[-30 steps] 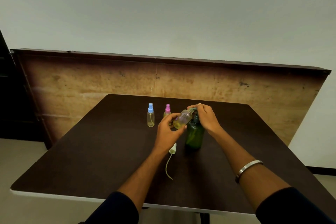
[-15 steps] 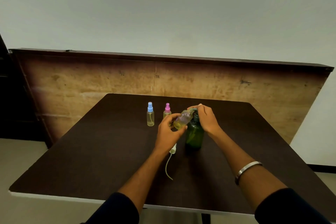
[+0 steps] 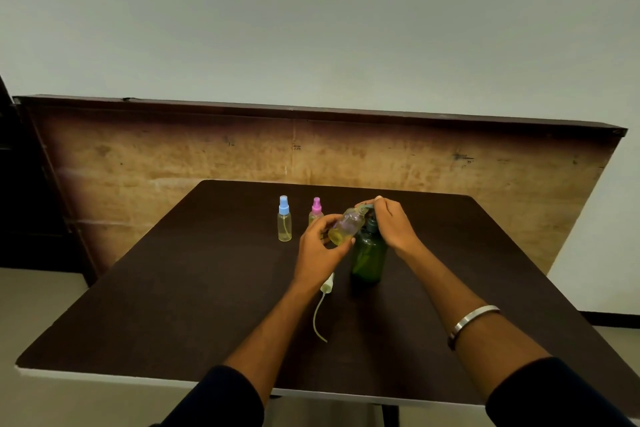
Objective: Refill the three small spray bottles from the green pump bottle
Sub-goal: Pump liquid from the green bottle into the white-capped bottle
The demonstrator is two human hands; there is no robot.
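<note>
No readable text, labels or numbers (marks on wooden board [image 3: 298, 147] illegible).

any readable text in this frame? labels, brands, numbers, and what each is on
None readable.
Green pump bottle: no label visible.
Uncapped spray bottle in the left hand: no print visible.
Blue-capped bottle and pink-capped bottle: no print visible.
Board behind the table: small dark marks, too blurred to read.

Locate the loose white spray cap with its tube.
In the head view, the white spray cap lies on the table under the left hand, just left of the green pump bottle.
</note>
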